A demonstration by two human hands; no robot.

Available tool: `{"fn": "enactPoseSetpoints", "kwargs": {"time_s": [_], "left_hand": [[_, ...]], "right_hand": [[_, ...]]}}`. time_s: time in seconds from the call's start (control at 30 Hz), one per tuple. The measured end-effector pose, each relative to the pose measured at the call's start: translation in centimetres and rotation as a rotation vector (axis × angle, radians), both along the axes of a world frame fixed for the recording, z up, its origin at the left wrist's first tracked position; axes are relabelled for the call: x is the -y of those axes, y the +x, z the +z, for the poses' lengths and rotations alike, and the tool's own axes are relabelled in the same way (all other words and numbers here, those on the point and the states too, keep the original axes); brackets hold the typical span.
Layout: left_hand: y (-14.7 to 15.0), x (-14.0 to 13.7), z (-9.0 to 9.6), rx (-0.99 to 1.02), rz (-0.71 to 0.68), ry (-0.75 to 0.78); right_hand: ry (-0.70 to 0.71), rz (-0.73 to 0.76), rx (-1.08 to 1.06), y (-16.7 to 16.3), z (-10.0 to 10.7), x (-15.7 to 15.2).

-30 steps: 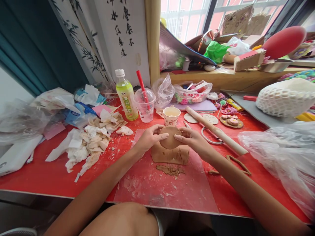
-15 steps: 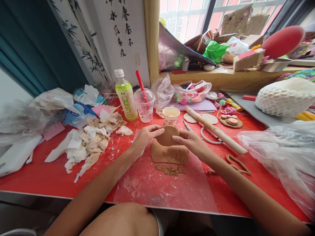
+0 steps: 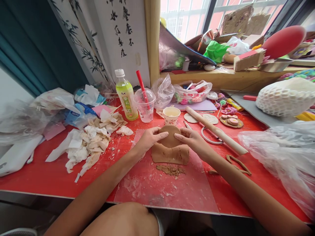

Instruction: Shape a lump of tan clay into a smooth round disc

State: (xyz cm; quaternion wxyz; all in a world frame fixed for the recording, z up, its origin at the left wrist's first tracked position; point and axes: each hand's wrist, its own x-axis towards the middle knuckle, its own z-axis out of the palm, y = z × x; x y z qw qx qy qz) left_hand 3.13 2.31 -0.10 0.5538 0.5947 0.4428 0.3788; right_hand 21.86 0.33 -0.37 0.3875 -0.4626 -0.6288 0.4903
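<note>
A flat round brown clay disc (image 3: 170,137) is held up between my two hands, above the mat. My left hand (image 3: 150,141) pinches its left edge, thumb on the near face. On the right edge, my right hand (image 3: 190,140) grips it the same way. Just below lies a brown clay slab (image 3: 169,155) with a curved upper edge and cracks at its right. Clay crumbs (image 3: 170,169) are scattered in front of the slab on the clear plastic mat (image 3: 164,193). Behind the disc stands a paper cup (image 3: 171,114) holding pale liquid.
A wooden rolling pin (image 3: 216,130) and a metal ring (image 3: 209,137) lie to the right, near bent clay strips (image 3: 237,165). Crumpled tissues (image 3: 91,144) cover the left side. A green drink bottle (image 3: 126,98) and a plastic cup with red straw (image 3: 145,106) stand behind.
Both hands have shifted their hold on the clay disc and moved slightly right; the disc now faces me more squarely and looks rounder. The slab stays in place.
</note>
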Motion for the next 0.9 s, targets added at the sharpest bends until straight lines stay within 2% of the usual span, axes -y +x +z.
{"fn": "enactPoseSetpoints", "kwargs": {"time_s": [0.2,0.37,0.47,0.57,0.63,0.67,0.73,0.8,0.87,0.9], "left_hand": [[0.1,0.3,0.2,0.165,-0.014,-0.066],[0.3,0.9,-0.1,0.526,-0.115,-0.387],[0.3,0.8,0.0,0.612,-0.176,-0.504],[0.5,1.0,0.5,0.72,-0.142,-0.599],[0.7,1.6,1.3,0.771,-0.098,-0.644],[0.8,2.1,1.7,0.801,-0.073,-0.638],[0.9,3.0,2.3,0.897,-0.044,-0.564],[0.7,3.9,2.6,1.007,-0.027,-0.449],[0.3,4.3,2.4,0.987,0.001,-0.299],[-0.1,4.4,2.2,0.897,0.018,-0.228]], "right_hand": [[0.098,0.035,0.012,0.0,-0.2,0.1],[0.25,-0.014,0.095,-0.2,0.3,1.2],[0.307,0.021,0.111,-0.7,1.4,2.0],[0.315,0.107,0.106,-1.9,3.4,2.1],[0.338,0.131,0.261,-2.9,5.1,1.6],[0.384,0.105,0.372,-3.3,6.1,1.4],[0.562,-0.008,0.546,-4.0,7.8,1.0],[0.782,-0.127,0.582,-4.7,8.8,1.1],[0.946,-0.165,0.579,-5.6,8.5,1.7],[1.004,-0.113,0.603,-6.3,7.9,2.0]]}}
